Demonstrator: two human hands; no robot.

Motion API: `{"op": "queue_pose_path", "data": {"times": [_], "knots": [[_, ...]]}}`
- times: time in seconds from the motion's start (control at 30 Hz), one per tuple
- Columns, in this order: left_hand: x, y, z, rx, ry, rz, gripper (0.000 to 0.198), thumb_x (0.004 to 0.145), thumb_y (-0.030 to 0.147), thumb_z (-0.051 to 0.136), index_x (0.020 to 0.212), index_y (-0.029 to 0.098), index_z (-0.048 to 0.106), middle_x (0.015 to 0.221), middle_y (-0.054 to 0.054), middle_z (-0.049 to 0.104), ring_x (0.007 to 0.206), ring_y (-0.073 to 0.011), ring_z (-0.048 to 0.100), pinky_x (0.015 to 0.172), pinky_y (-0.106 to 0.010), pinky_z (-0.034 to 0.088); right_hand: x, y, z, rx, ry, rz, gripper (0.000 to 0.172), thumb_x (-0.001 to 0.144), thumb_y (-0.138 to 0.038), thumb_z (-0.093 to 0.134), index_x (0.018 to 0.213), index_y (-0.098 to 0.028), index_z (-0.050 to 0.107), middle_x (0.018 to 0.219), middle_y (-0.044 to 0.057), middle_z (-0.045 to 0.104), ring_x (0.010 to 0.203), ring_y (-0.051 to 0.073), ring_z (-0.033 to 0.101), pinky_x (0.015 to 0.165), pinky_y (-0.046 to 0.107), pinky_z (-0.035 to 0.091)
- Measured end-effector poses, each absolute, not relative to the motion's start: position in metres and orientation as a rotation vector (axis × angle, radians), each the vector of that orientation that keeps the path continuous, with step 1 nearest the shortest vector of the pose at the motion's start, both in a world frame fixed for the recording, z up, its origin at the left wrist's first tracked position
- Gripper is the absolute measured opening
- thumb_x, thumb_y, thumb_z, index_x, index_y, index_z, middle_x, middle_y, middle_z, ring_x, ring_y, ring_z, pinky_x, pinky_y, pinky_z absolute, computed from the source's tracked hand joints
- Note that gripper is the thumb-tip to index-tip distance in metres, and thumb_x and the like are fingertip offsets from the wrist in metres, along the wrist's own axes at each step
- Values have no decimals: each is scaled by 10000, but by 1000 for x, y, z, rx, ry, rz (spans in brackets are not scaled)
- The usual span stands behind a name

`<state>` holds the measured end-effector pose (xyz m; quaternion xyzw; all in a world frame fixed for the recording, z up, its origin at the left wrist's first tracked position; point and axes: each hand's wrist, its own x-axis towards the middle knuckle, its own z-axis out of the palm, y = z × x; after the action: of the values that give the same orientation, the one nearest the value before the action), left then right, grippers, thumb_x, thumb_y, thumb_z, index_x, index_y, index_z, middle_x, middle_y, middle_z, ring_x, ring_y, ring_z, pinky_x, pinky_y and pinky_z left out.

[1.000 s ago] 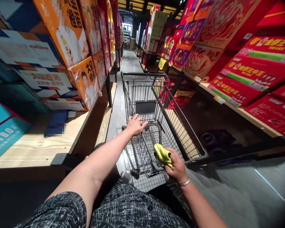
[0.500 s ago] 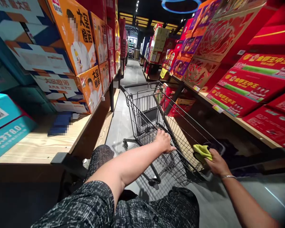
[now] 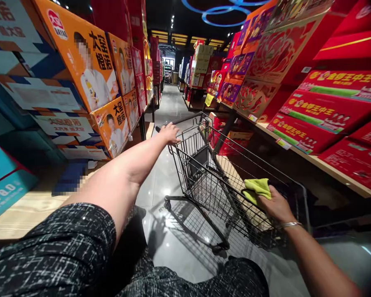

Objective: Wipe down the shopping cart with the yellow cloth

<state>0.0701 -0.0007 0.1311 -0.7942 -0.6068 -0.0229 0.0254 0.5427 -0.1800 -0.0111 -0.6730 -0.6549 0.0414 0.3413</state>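
Left hand grips the shopping cart far rim; right hand presses a clutched yellow cloth on its near rim.

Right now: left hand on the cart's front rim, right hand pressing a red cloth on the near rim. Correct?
Not quite. In the head view the cloth under the right hand is yellow-green, not red. The left hand does rest on the cart's front rim.

Orange boxes line the wooden shelf at left; red gift boxes fill racks opposite, flanking a glossy grey aisle floor.
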Motion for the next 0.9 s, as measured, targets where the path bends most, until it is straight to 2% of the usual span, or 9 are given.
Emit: {"op": "queue_pose_path", "data": {"times": [0.03,0.13,0.23,0.3,0.37,0.67,0.9], "knots": [[60,7,127,-2464,-1900,-52,655,968,548,523,1522,204,466,1661,-138,339,1576,-333,168,1251,-576,167,525,-178,-10,-1735,-1693,86,232,679,-431,529,844,-280,589,828,41,662,712,236,634,636,368,533],[45,13,109,-2443,-1878,-76,561,978,604,449,1277,187,674,1459,-146,577,1446,-348,392,1235,-605,134,484,-171,-11,-1813,-1597,4,227,699,-418,531,837,-240,557,902,64,618,783,222,594,698,352,493],[39,-3,95,-2414,-1739,-210,545,983,602,427,1045,162,743,1208,-136,688,1268,-322,519,1213,-528,203,467,-165,-17,-2087,-1403,-76,276,773,-444,532,924,-220,591,970,77,613,725,191,537,651,325,419],[34,-21,91,-2440,-1657,-270,519,987,582,430,984,169,745,1105,-128,700,1183,-309,548,1146,-476,294,469,-162,-18,-2198,-1373,-111,318,811,-451,527,1001,-211,614,1033,95,613,721,191,526,633,320,377],[26,-41,88,-2456,-1598,-319,487,989,570,436,987,187,737,1064,-122,698,1127,-311,555,1072,-472,336,476,-158,-18,-2219,-1442,-101,339,824,-425,516,1051,-198,626,1057,112,612,751,208,539,639,326,361],[-14,-138,77,-2230,-1757,-463,394,992,525,457,942,228,711,1023,-127,682,1066,-358,537,965,-538,319,463,-106,-18,-2116,-1665,-6,328,793,-387,528,1041,-195,622,1072,123,658,823,249,584,669,331,373],[-23,-204,74,-2109,-1866,-461,413,1025,518,404,919,237,687,995,-135,688,1039,-364,534,896,-537,329,437,-57,-8,-1999,-1831,234,296,721,-300,615,994,-202,671,901,64,684,762,206,578,712,314,427]]}}
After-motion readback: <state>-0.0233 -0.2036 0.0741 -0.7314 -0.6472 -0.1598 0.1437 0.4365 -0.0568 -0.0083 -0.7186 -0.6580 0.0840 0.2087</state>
